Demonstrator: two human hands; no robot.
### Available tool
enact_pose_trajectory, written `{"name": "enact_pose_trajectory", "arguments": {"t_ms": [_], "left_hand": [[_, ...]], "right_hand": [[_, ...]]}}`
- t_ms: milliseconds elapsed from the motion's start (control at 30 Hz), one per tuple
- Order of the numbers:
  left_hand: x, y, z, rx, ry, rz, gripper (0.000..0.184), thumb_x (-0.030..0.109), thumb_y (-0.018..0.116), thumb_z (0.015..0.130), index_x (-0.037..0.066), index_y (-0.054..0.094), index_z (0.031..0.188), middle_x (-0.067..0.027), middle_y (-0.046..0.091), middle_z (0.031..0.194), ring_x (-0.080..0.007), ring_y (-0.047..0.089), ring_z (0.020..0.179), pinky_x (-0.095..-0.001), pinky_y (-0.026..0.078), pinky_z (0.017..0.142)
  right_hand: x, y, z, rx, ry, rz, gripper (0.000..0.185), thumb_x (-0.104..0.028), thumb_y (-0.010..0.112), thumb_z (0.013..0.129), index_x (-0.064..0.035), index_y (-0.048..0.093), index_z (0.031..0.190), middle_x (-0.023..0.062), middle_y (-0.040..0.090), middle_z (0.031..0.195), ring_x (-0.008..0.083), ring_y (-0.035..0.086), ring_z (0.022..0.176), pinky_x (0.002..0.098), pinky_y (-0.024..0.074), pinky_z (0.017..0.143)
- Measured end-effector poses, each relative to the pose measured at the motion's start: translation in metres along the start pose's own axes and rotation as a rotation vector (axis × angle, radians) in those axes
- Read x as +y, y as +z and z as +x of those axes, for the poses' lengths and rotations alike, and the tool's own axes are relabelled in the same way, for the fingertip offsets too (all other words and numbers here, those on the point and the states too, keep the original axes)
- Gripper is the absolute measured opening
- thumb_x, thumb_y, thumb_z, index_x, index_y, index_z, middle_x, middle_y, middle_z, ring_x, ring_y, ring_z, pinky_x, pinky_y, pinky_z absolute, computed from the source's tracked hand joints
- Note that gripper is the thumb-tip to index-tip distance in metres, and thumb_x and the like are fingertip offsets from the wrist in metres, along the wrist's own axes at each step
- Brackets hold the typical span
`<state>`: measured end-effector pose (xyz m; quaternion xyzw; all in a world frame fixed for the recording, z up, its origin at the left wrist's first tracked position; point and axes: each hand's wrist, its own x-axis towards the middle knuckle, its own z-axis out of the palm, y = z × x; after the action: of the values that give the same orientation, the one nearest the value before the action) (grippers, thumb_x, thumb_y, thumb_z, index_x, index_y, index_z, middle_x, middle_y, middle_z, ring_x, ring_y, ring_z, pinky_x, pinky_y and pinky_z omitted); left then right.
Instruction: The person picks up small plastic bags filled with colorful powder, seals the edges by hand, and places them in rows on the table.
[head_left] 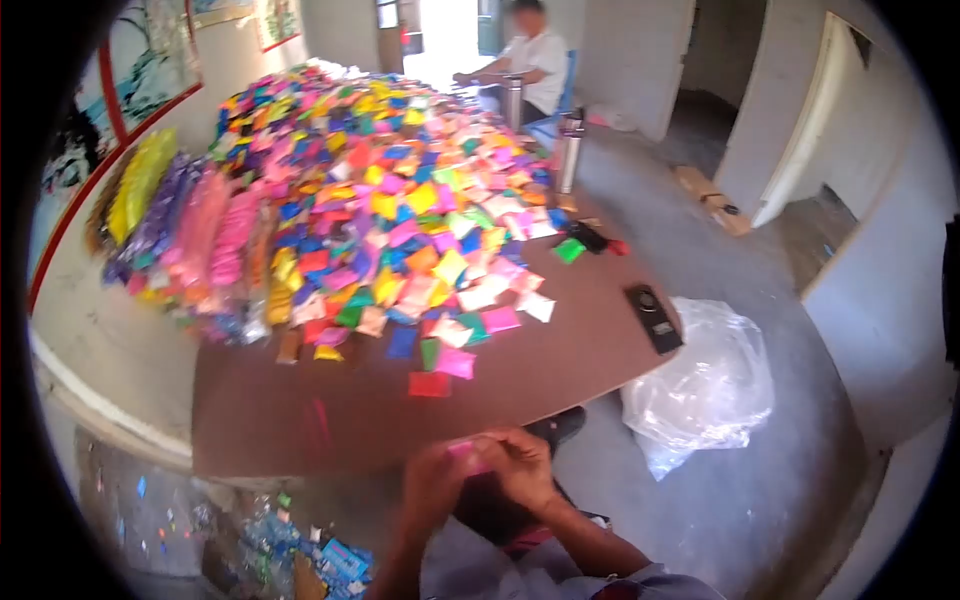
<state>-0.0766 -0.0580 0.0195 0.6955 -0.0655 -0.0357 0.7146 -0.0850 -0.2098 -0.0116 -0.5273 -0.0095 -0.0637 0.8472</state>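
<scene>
"Grey clothing (480,565) comes first, at 6 o'clock, with bare forearms (585,533) reaching out from it; beyond them the left hand (430,477) and the right hand (520,468) meet at the near edge of the brown table (285,420)."

"How open are they?"

"Hardly at all; the fingers of both curl inward, and the tips pinch a small pink packet (462,450) between them; I can't tell how each fingertip bears on it."

"Which way does it lie, then?"

"At about 2 o'clock from the left hand, about 10 from the right; the left seems slightly nearer; the packet's long axis is partly covered by fingers, so I can't tell how it runs."

"And the closest loose one?"

"Red packet (429,384), apart from both hands, at 11 o'clock from the pink one; its long side runs roughly from 9 to 3; the left hand is nearer; past it the heap of coloured packets (400,210) spreads towards 11 and 12."

"What's to the right?"

"Black device (653,318) at 2 o'clock, by the table's edge; clear plastic bag (700,390) between 2 and 3, well apart."
</scene>
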Motion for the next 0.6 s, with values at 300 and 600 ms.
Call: {"name": "enact_pose_trajectory", "arguments": {"t_ms": [300,600], "left_hand": [[0.007,-0.025,0.004,-0.149,-0.044,0.148,0.016,0.011,0.069,0.098,-0.001,0.071,0.108,0.0027,0.067,0.092,-0.0040,0.059,0.085,-0.0225,0.049,0.075],[0.020,-0.010,0.010,-0.148,-0.064,-0.017,0.026,0.014,0.067,0.096,-0.002,0.071,0.115,-0.0032,0.072,0.097,-0.0098,0.064,0.092,-0.0276,0.052,0.084]], "right_hand": [[-0.014,0.007,0.003,-0.046,0.145,-0.100,0.007,-0.006,0.068,0.099,-0.0014,0.071,0.102,-0.0009,0.067,0.098,0.0067,0.060,0.093,0.0236,0.0503,0.084],[-0.002,0.013,0.012,0.033,0.113,-0.050,0.009,-0.006,0.066,0.100,-0.0012,0.072,0.104,-0.0018,0.069,0.093,0.0062,0.061,0.084,0.0238,0.0519,0.077]]}}
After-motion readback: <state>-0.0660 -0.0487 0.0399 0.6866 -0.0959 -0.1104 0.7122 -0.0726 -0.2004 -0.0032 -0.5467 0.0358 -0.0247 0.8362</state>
